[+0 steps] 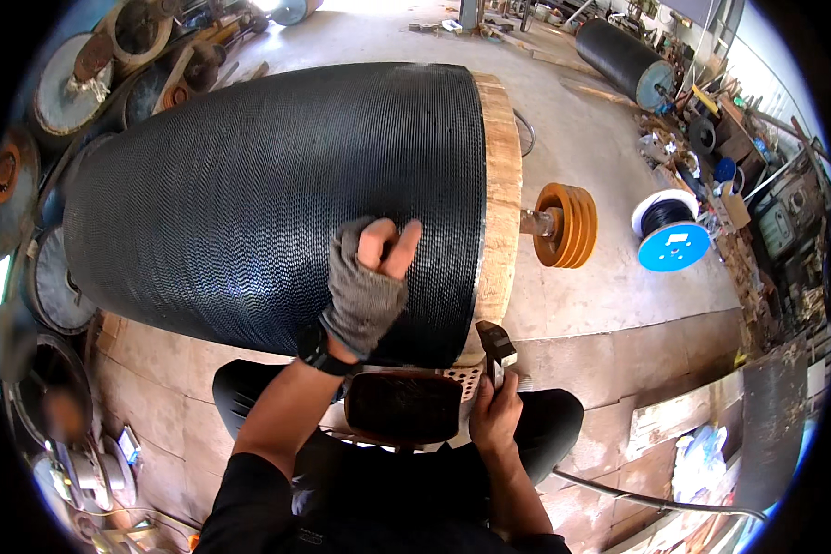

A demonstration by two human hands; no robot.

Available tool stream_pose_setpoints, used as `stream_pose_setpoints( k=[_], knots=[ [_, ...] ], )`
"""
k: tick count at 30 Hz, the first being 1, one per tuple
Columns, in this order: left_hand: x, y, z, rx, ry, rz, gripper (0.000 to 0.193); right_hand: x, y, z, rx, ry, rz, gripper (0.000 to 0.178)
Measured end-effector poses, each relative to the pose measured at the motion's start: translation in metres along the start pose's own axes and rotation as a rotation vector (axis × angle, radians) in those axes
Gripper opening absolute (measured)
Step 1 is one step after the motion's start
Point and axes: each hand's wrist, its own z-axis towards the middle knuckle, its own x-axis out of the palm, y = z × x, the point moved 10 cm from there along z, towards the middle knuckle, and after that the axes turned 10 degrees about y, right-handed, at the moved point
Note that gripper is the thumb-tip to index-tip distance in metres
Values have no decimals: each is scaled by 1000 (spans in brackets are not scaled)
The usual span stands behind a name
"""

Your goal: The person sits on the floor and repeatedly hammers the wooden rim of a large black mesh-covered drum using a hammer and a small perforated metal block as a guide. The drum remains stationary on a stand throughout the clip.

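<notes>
A large drum (277,185), wound in tight rows of black cord or wire, lies across in front of me, with a pale wooden rim (500,185) at its right end. My left hand (367,291), in a grey glove with bare fingertips, rests against the black windings near that end. Its fingers are mostly curled, one reaching further out; whatever they pinch is hidden or too small to see. Low by the wooden rim, my right hand (496,411) is bare and grips a hammer (497,346), head up. An orange grooved pulley (565,226) sits on the drum's shaft.
Between my knees is a dark shallow box (403,406), beside a perforated piece (464,379). A blue-flanged cable spool (671,242) stands at right. Old rollers (74,83) crowd the left side. Another black roller (623,63) lies far right, near piled scrap. A hose (656,499) crosses the floor.
</notes>
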Motion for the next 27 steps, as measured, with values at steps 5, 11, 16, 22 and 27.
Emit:
stream_pose_setpoints(
  k=[5, 11, 16, 22, 27],
  knots=[
    [26, -62, -55, -13, 124, -476, 44, -12, 12, -8, -9, 1, 46, 18],
    [46, -69, -55, -92, 158, -521, 60, -14, 3, -8, 15, 42, 113, 17],
    [40, -71, -37, -109, 237, -413, 64, -17, 7, -4, 4, 28, 125, 16],
    [44, -63, -31, -197, 284, -511, 65, -18, 12, 2, 11, 53, 123, 16],
    [51, -72, -27, -224, 236, -399, 72, -25, 31, 10, -59, 26, 112, 18]
  ],
)
